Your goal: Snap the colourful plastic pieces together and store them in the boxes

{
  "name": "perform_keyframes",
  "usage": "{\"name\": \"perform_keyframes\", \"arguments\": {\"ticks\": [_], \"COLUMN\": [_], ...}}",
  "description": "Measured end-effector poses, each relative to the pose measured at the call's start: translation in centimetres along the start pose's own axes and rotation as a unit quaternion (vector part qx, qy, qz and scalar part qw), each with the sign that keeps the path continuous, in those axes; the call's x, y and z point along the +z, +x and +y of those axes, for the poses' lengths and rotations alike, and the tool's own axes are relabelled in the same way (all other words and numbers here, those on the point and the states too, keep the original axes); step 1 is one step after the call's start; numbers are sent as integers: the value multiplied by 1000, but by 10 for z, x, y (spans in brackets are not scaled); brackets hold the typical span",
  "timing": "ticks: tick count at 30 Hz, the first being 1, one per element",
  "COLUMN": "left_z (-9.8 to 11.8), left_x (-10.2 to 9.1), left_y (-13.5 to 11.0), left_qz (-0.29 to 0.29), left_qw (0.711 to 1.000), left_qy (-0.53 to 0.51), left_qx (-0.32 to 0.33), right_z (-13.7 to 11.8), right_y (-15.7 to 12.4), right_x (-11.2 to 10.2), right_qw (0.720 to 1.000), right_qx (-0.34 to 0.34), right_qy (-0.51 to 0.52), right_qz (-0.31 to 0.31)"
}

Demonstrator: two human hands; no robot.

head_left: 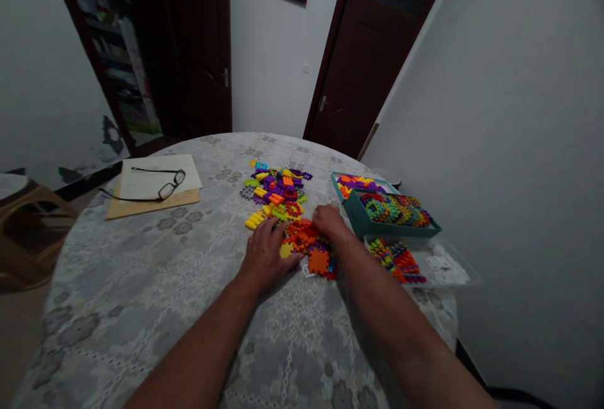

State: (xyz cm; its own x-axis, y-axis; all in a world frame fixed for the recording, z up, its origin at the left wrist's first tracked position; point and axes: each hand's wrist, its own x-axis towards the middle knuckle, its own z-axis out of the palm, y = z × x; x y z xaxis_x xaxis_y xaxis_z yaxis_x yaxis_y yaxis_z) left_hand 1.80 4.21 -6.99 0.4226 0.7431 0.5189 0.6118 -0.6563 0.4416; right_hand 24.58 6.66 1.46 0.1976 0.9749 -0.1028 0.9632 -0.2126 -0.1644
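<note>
A loose pile of colourful plastic interlocking building pieces [302, 237] lies on the table in front of me. My left hand [268, 250] rests at the pile's left side, thumb and fingers apart, beside a yellow piece [285, 250]. Across the pile, my right hand [329, 220] has its fingers curled down at the orange pieces; what they hold, if anything, is hidden. Nearest me in the heap is a square orange piece [319, 262]. Farther back spreads a second heap of purple, yellow, orange and green pieces [276, 184].
On the right stand a teal box [358, 220] of sorted pieces, its lid [336, 182] with more pieces, and a clear plastic tray [453, 264]. Eyeglasses [166, 190] lie on papers [191, 167] at the left. A patterned cloth covers the round table [141, 296].
</note>
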Motion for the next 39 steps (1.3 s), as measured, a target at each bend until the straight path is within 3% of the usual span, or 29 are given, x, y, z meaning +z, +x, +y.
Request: {"name": "perform_keyframes", "arguments": {"ticks": [4,8,12,15,21,26,33,36,39], "left_z": [3,3,-1,-4,-11,-9,-20,-23,-20], "left_x": [-5,-5,-2,0,-4,-9,-5,-4,-8], "left_y": [1,-1,-3,-5,-7,-4,0,2,4], "left_qz": [-16,-26,-37,-50,-71,-54,-3,28,39], "left_qw": [1000,1000,999,999,997,997,999,999,999], "left_qy": [-6,-1,6,11,-14,-26,-25,-22,-26], "left_qx": [-7,-4,3,3,38,51,44,32,25], "right_z": [3,22,39,36,4,-8,1,8,14], "right_y": [-20,-50,-86,-107,-116,-112,-117,-117,-123], "right_x": [-4,1,28,56,91,88,68,63,64], "right_qw": [995,977,982,986,958,918,876,885,924], "right_qx": [-71,-122,-75,-43,-100,-185,-285,-278,-190], "right_qy": [63,152,141,123,181,294,331,289,194], "right_qz": [17,84,98,106,198,193,204,236,269]}}
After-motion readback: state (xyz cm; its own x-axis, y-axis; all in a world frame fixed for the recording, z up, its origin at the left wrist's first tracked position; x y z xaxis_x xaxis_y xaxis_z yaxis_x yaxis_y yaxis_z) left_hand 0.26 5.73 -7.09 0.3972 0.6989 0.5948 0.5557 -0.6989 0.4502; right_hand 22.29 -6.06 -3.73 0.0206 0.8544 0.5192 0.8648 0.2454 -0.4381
